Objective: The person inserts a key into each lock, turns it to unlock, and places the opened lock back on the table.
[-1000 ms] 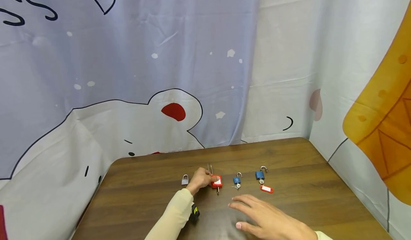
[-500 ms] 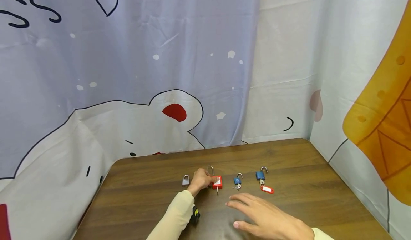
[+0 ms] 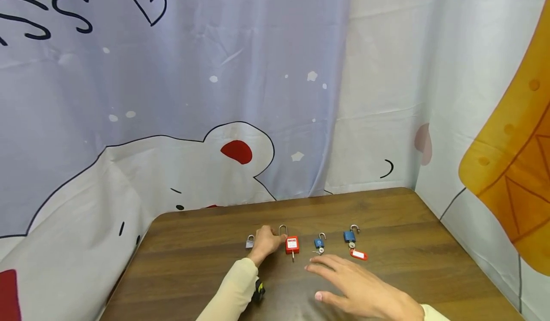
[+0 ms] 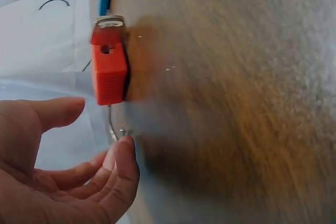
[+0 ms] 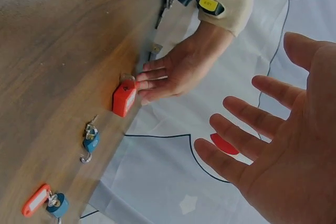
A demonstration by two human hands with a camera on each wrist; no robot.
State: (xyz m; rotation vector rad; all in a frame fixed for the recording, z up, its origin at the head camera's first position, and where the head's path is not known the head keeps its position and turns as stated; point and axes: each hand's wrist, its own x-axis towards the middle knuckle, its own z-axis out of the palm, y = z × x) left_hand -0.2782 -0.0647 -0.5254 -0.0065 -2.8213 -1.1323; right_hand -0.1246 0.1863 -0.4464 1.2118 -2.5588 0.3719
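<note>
On the table lies a red padlock (image 3: 292, 245) with a white label, its long shackle raised and a key sticking out at its near end. Just left of it is my left hand (image 3: 265, 243). In the left wrist view the thumb (image 4: 68, 113) stands apart from the red body, and the loosely bent fingers (image 4: 123, 169) are close to the shackle; whether they touch it I cannot tell. My right hand (image 3: 354, 285) hovers over the near part of the table, fingers spread, holding nothing. In the right wrist view both hands appear, with the red padlock (image 5: 124, 98) beside the left fingertips.
Left of my left hand sits a small silver padlock (image 3: 249, 242). Two blue padlocks with open shackles, a smaller one (image 3: 319, 243) and a larger one (image 3: 349, 236), lie to the right with keys. A red key tag (image 3: 358, 254) hangs from the larger. A printed curtain (image 3: 240, 72) backs the wooden table (image 3: 399, 225).
My left thumb has come off the red padlock's label, and the hand now sits slightly left of it. The right hand stays nearly in place. The head view has shifted a little.
</note>
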